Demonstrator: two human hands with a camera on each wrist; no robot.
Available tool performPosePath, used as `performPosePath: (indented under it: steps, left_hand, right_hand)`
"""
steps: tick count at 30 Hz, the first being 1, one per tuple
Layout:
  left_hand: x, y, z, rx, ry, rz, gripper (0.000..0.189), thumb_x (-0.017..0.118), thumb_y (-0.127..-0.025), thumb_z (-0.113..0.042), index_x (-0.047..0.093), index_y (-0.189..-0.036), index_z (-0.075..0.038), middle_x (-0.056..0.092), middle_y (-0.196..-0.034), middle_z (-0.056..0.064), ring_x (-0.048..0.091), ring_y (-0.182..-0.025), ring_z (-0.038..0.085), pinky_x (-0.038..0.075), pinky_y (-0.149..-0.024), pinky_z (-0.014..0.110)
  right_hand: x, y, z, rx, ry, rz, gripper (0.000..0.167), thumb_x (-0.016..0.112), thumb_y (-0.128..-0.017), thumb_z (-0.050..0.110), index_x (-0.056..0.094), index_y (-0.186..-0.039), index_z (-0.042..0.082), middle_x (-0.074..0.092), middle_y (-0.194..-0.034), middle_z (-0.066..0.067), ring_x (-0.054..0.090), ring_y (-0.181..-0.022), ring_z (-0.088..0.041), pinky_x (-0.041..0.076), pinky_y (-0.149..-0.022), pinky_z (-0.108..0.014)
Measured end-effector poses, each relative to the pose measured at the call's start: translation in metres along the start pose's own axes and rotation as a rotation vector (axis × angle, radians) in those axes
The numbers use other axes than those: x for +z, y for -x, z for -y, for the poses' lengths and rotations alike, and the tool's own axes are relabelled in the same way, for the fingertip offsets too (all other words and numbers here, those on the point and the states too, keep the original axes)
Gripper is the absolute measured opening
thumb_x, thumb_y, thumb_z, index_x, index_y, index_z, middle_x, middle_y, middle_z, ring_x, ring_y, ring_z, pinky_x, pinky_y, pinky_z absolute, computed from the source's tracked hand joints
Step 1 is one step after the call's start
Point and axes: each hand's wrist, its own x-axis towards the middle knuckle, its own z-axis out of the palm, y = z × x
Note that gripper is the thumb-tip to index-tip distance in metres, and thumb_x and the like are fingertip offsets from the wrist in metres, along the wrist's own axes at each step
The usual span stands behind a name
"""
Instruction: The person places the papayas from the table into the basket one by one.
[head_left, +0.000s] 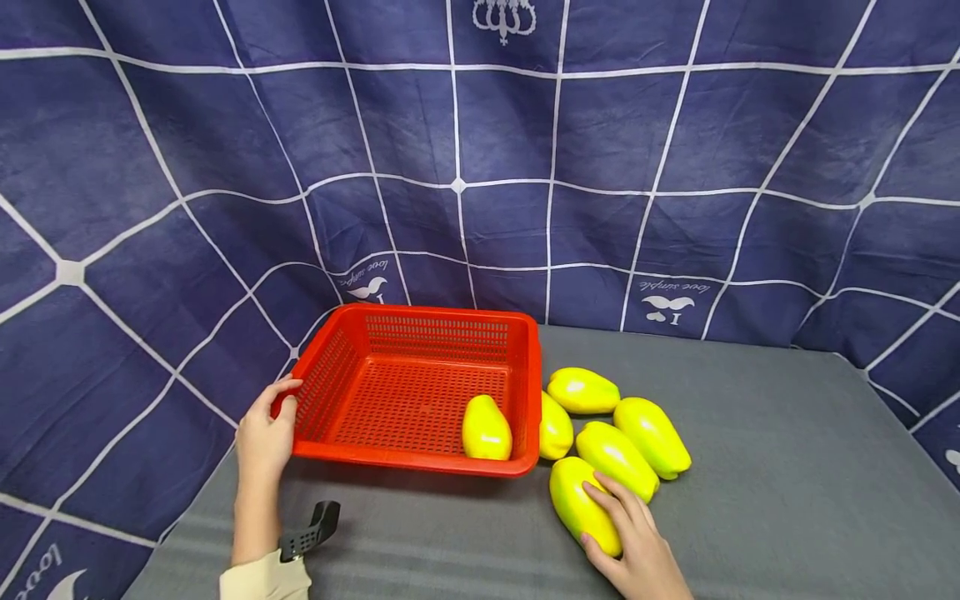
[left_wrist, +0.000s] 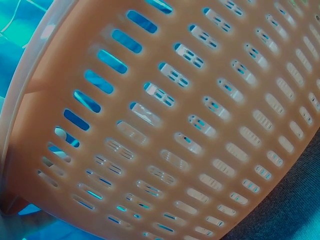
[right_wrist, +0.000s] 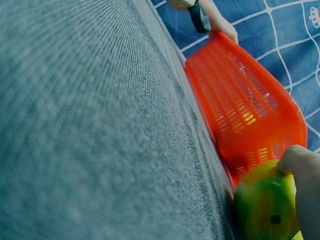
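Nearest the head camera, the right hand holds a yellow fruit, fingers bent over its far right side and thumb at its near end. That fruit is to the right of the red basket, in front of four loose fruits on the grey table; an inner fruit lies in the basket's near right corner. The left hand pinches the basket's left rim between fingers and thumb.

Securing the fruit seems to be the step in hand. Its skin looks smooth, so a grip across the thick middle, thumb and fingers opposed, should hold better than one toward an end. Its neighbours could roll if nudged; a firm left hold should keep the basket from sliding.

The fruit's underside is hidden, so I cannot tell whether it bears on the table. The basket's right wall masks part of the leftmost loose fruit. The right wrist view shows just one digit on the fruit; in the left wrist view, slotted wall fills nearly everything, oddly tinted, with the hand barely discernible.
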Motion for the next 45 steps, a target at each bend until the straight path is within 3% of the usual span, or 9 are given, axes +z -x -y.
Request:
performPosePath:
  steps: [7,10,12,17,20,25,28,36,45]
  left_hand:
    - [0.0,0.001,0.0,-0.003,-0.002,0.009,0.034,0.037,-0.091,-0.018,0.059,-0.116,-0.013,0.052,-0.133,0.006,0.049,-0.116,0.034,0.034,-0.092,0.048]
    - [0.001,0.001,0.0,0.002,-0.001,0.009,0.034,0.037,-0.091,-0.018,0.059,-0.115,-0.012,0.052,-0.132,0.006,0.049,-0.115,0.034,0.034,-0.09,0.047]
    - [0.001,0.0,-0.001,0.002,-0.002,0.012,0.034,0.037,-0.09,-0.018,0.06,-0.115,-0.013,0.052,-0.132,0.005,0.048,-0.118,0.034,0.034,-0.091,0.048]
    - [0.003,-0.001,-0.003,0.002,-0.012,0.01,0.034,0.037,-0.09,-0.018,0.059,-0.115,-0.014,0.053,-0.132,0.005,0.053,-0.1,0.034,0.035,-0.083,0.044]
    - [0.004,-0.001,-0.003,0.001,-0.016,-0.003,0.034,0.037,-0.089,-0.019,0.06,-0.115,-0.014,0.053,-0.131,0.005,0.053,-0.093,0.033,0.035,-0.079,0.042]
    - [0.005,-0.001,-0.003,0.004,-0.003,-0.012,0.034,0.038,-0.089,-0.019,0.06,-0.114,-0.014,0.054,-0.131,0.004,0.053,-0.105,0.034,0.036,-0.084,0.045]
    - [0.004,-0.002,-0.003,0.007,0.004,-0.006,0.035,0.037,-0.089,-0.018,0.06,-0.115,-0.013,0.053,-0.131,0.005,0.05,-0.114,0.036,0.035,-0.087,0.047]
    - [0.003,-0.004,-0.008,0.017,-0.002,0.012,0.035,0.036,-0.09,-0.019,0.059,-0.116,-0.014,0.052,-0.132,0.005,0.05,-0.112,0.036,0.035,-0.085,0.046]
    - [-0.002,0.002,-0.004,-0.003,-0.014,0.005,0.034,0.037,-0.09,-0.017,0.059,-0.116,-0.013,0.052,-0.132,0.006,0.048,-0.117,0.035,0.036,-0.087,0.046]
  right_hand:
    - [-0.003,-0.001,0.002,0.038,0.005,-0.005,0.066,0.082,-0.057,0.017,0.058,-0.119,0.023,0.053,-0.123,0.005,0.042,-0.111,-0.003,0.048,-0.072,-0.037]
    - [-0.006,-0.002,0.003,0.03,0.003,-0.013,0.067,0.082,-0.057,0.018,0.058,-0.119,0.025,0.053,-0.124,0.006,0.042,-0.111,-0.003,0.046,-0.077,-0.025]
    - [-0.009,-0.003,0.005,0.006,-0.016,-0.031,0.069,0.082,-0.056,0.016,0.057,-0.12,0.026,0.053,-0.124,0.005,0.043,-0.112,-0.001,0.041,-0.081,-0.016]
    - [-0.021,-0.009,0.008,-0.077,-0.114,-0.074,0.062,0.079,-0.064,0.022,0.057,-0.121,0.02,0.053,-0.125,0.001,0.041,-0.114,-0.001,0.028,-0.093,-0.004]
    - [-0.026,-0.016,0.007,-0.15,-0.189,-0.111,0.049,0.068,-0.078,0.035,0.057,-0.12,0.012,0.052,-0.125,-0.004,0.04,-0.118,-0.003,0.024,-0.1,-0.005]
    - [-0.03,-0.027,0.01,-0.258,-0.258,-0.195,0.05,0.053,-0.087,0.043,0.059,-0.116,0.003,0.054,-0.122,-0.011,0.041,-0.122,-0.008,0.025,-0.105,-0.012]
    - [-0.032,-0.034,0.015,-0.258,-0.256,-0.209,0.05,0.052,-0.087,0.044,0.059,-0.116,0.004,0.054,-0.122,-0.01,0.041,-0.123,-0.006,0.025,-0.105,-0.012]
    - [-0.03,-0.058,0.035,-0.208,-0.32,-0.207,0.049,0.053,-0.086,0.043,0.058,-0.119,0.006,0.053,-0.124,-0.011,0.043,-0.12,-0.009,0.026,-0.103,-0.01]
    - [-0.012,-0.091,0.065,-0.146,-0.407,-0.198,0.055,0.072,-0.069,0.013,0.055,-0.122,0.011,0.051,-0.128,-0.008,0.046,-0.118,-0.017,0.031,-0.1,-0.009]
